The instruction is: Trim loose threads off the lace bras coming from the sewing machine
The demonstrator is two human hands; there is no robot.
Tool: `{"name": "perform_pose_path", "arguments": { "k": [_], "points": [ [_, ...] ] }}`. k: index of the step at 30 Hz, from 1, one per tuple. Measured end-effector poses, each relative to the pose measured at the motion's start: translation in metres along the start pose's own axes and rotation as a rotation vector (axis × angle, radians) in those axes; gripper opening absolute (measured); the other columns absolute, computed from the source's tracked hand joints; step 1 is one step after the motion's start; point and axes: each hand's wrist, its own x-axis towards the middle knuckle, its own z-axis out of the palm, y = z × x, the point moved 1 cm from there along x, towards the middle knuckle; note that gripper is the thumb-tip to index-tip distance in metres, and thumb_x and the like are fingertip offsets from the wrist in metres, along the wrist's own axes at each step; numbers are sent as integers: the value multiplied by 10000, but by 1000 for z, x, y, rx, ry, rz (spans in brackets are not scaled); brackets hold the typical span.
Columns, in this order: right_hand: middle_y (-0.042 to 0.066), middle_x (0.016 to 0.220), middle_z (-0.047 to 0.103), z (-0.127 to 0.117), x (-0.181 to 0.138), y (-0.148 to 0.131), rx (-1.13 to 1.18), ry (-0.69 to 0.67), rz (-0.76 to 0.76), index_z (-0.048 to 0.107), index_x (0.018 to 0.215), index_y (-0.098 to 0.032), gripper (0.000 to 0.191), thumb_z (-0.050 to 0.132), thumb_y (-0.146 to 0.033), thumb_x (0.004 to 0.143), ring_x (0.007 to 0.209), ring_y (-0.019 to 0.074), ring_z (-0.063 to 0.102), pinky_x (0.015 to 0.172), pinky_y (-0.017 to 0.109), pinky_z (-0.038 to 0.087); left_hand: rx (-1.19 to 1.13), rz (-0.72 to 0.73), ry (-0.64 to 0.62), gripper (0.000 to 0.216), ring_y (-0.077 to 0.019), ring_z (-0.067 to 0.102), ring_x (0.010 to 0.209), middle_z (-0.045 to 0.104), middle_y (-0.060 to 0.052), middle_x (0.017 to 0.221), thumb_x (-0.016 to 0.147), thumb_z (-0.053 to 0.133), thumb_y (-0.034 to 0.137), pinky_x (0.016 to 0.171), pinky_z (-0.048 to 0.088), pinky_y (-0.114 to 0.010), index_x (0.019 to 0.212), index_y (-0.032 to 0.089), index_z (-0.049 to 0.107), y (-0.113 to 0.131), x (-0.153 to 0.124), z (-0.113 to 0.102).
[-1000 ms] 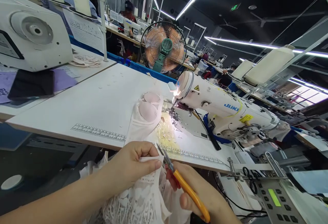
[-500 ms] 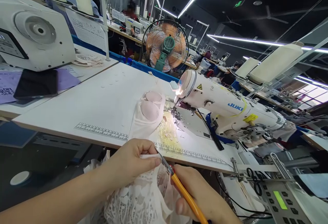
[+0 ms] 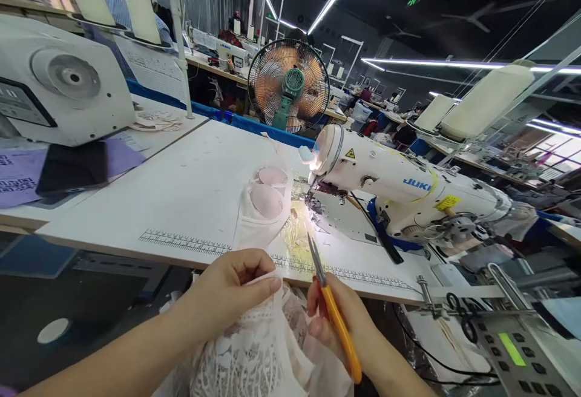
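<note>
My left hand (image 3: 240, 294) pinches the edge of a white lace garment (image 3: 245, 354) that hangs below the table's front edge. In my right hand (image 3: 349, 318) is a pair of scissors (image 3: 336, 318) with orange handles, its metal blades pointing up and away from the cloth. The blades look nearly closed and stand apart from the pinched edge. A pale bra piece with moulded cups (image 3: 267, 200) lies on the table, left of the sewing machine's needle area. The lower part of the garment runs out of view.
A white JUKI sewing machine (image 3: 376, 167) stands at the right, its lamp lit. Another machine (image 3: 63, 82) and a dark phone (image 3: 72, 167) are at the left. A fan (image 3: 290, 85) stands behind the table (image 3: 190, 185). A control panel (image 3: 512, 348) sits low at right.
The scissors have moved away from the garment's edge at my left fingers and turned more upright, to the right. My left hand still pinches the garment. The view has shifted slightly.
</note>
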Motion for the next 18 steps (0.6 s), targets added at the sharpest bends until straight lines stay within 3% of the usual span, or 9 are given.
{"name": "perform_pose_path", "arguments": {
  "k": [4, 8, 11, 13, 18],
  "points": [
    [38, 834, 547, 8, 1, -16, 90, 45, -115, 475, 927, -208, 483, 643, -573, 658, 776, 201, 532, 641, 291, 419, -24, 34, 90, 183, -83, 358, 523, 435, 52, 568, 687, 607, 330, 483, 274, -191, 654, 168, 528, 0, -8, -8],
    [30, 804, 556, 26, 1, -28, -52, -35, -69, 487, 874, -201, 405, 709, -424, 619, 685, 176, 508, 605, 287, 405, -60, 44, 173, 189, -66, 325, 478, 433, 54, 551, 694, 635, 345, 441, 261, -175, 667, 176, 554, -2, -16, -21],
    [-4, 693, 517, 38, -2, -27, -204, -82, -7, 443, 748, -204, 255, 645, -181, 594, 584, 141, 449, 508, 244, 336, -85, 93, 251, 143, -80, 405, 518, 499, 32, 606, 687, 661, 317, 457, 323, -172, 682, 190, 595, -7, -24, -33],
    [-23, 639, 480, 42, -4, -22, -277, -93, 15, 377, 686, -213, 267, 551, -75, 537, 538, 125, 404, 472, 230, 280, -91, 140, 328, 99, -86, 452, 551, 543, 23, 651, 668, 682, 276, 465, 353, -166, 677, 196, 623, -9, -30, -40],
    [-16, 640, 469, 33, -17, -18, -306, -69, -124, 310, 687, -227, 256, 444, -60, 546, 540, 130, 402, 469, 230, 271, -165, 121, 524, 78, -89, 515, 560, 618, 18, 699, 606, 709, 179, 457, 393, -156, 649, 182, 644, -3, -46, -46]
  ]
}}
